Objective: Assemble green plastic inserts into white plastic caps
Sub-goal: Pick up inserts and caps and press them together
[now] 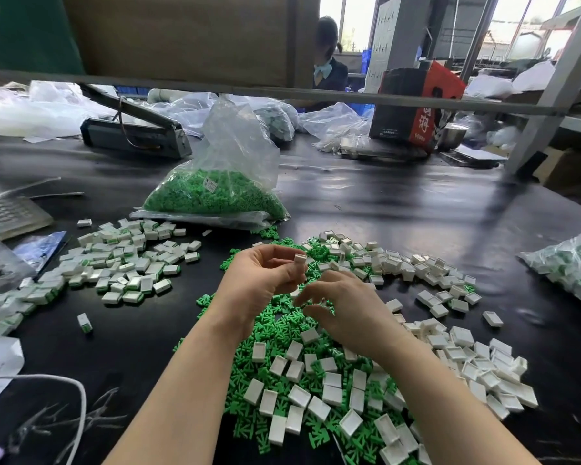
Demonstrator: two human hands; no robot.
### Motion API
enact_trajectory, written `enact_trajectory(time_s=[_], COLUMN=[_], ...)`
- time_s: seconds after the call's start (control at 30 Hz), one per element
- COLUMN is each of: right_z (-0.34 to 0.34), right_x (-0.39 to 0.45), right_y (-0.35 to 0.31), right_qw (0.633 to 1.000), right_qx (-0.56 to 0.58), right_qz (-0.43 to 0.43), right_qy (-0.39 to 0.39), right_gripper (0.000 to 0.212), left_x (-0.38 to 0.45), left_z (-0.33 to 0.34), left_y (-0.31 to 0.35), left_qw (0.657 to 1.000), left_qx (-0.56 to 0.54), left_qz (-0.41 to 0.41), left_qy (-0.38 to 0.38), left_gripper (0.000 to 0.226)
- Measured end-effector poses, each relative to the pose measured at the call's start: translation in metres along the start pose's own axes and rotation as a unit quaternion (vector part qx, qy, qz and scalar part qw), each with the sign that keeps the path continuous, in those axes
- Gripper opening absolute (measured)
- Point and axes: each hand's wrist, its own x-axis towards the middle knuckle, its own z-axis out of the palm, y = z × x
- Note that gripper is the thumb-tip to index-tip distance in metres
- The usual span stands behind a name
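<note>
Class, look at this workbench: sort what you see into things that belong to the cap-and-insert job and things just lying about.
Belongs to the job:
left hand pinching a white cap
right hand
loose green inserts
empty white caps
finished pile
bag of green inserts

Lying about:
heat sealer
red-and-black carton
white cable
metal bowl

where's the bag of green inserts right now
In the head view the clear bag of green inserts stands centre-left on the black table, beyond the hands, right of the heat sealer.
</note>
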Motion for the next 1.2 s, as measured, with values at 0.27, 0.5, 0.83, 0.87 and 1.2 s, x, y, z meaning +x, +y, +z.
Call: enact_trajectory(time_s=[0.27, 0.5, 0.83, 0.87, 1.2], right_z=[0.005, -0.004, -0.017, -0.017, -0.01], right_x=[0.002, 0.0, -0.001, 0.001, 0.003], right_y=[-0.007, 0.0, -0.002, -0.003, -0.004], right_qw=[0.999, 0.982, 0.808, 0.804, 0.804], right_qx=[-0.002, 0.159, 0.531, 0.537, 0.539], right_qz=[-0.01, 0.05, 0.086, 0.087, 0.088], right_qy=[-0.041, 0.087, 0.239, 0.24, 0.235], right_gripper=[0.013, 0.016, 0.008, 0.008, 0.006], left_x=[-0.001, -0.001, 0.0, 0.0, 0.0], left_z=[0.001, 0.001, 0.011, 0.012, 0.013], left_y=[0.001, 0.001, -0.003, -0.003, -0.003], left_qw=[1.0, 1.0, 1.0, 0.999, 0.997], left_qx=[-0.004, -0.023, 0.022, 0.03, 0.069], left_qz=[0.004, 0.007, 0.012, 0.016, 0.027], left_qy=[-0.014, -0.008, 0.001, 0.005, -0.004], left_gripper=[0.027, 0.027, 0.016, 0.017, 0.018])
